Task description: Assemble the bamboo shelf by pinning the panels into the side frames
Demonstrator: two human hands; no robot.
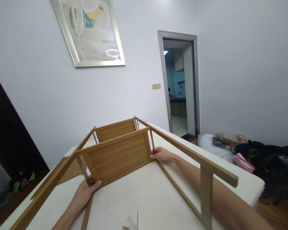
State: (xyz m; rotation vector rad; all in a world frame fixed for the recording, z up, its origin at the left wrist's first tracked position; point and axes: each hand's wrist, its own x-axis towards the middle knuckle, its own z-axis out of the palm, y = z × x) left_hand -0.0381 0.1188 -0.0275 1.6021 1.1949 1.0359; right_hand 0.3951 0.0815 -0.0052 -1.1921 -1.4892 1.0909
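A brown wooden shelf frame [177,140] lies on its side on the white table, its long rails running away from me. Two panels cross it: a near shelf panel [118,156] and a far shelf panel [117,130]. My left hand [87,189] grips the lower left corner of the near panel, thumb on its face and fingers around the edge by the upright. At the panel's lower right corner, my right hand [163,154] pinches the edge beside the thin upright. My right forearm passes behind the frame's near right end piece.
On the white table [144,198] a thin metal rod [137,220] and a small screw [126,227] lie near the front. Another flat wooden panel [70,169] rests at left. Bags and clothes [242,153] are piled on the floor at right, near a doorway [180,86].
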